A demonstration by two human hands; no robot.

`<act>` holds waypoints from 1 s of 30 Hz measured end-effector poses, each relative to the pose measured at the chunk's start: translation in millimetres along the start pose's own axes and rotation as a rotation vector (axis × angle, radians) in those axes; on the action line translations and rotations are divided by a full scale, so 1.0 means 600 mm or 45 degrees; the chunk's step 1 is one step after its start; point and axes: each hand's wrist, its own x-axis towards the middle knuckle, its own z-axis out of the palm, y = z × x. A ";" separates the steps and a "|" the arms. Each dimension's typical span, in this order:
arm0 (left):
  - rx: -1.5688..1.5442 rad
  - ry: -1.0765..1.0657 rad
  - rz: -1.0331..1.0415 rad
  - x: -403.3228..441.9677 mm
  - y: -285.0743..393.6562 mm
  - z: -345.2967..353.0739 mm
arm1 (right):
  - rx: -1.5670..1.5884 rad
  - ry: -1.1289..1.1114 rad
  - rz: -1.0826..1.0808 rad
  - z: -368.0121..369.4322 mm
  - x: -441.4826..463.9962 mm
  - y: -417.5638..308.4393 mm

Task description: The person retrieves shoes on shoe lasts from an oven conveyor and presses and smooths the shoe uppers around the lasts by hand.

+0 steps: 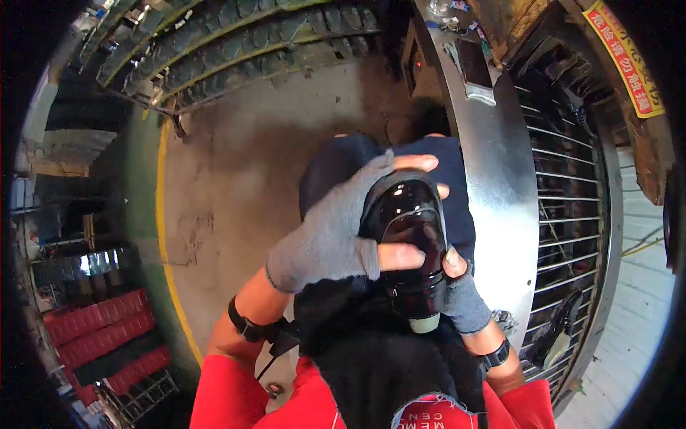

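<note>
A glossy black shoe is held over my lap, its rounded toe pointing away from me and a pale piece showing at its near end. My left hand, in a grey glove with bare fingertips, wraps its left side. The left thumb lies across the top of the shoe, and the other fingers reach around the toe. My right hand, gloved the same way, grips the right side close to the near end, thumb up along the edge. Its other fingers are mostly hidden beneath.
At my right runs a metal bench with a dark flat block on it. Beyond lies a barred rack carrying another black shoe. Shelves of dark shoes stand ahead; red stacked items are at lower left.
</note>
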 end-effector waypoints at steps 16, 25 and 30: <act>-0.466 0.286 0.605 -0.055 -0.044 -0.002 | -0.155 0.418 -0.314 -0.037 -0.079 -0.041; -0.154 0.203 0.072 0.058 -0.123 0.081 | -1.379 0.198 -0.558 -0.025 -0.041 -0.224; -0.064 0.338 0.180 0.059 -0.133 0.080 | -1.642 0.105 -0.660 -0.009 -0.015 -0.221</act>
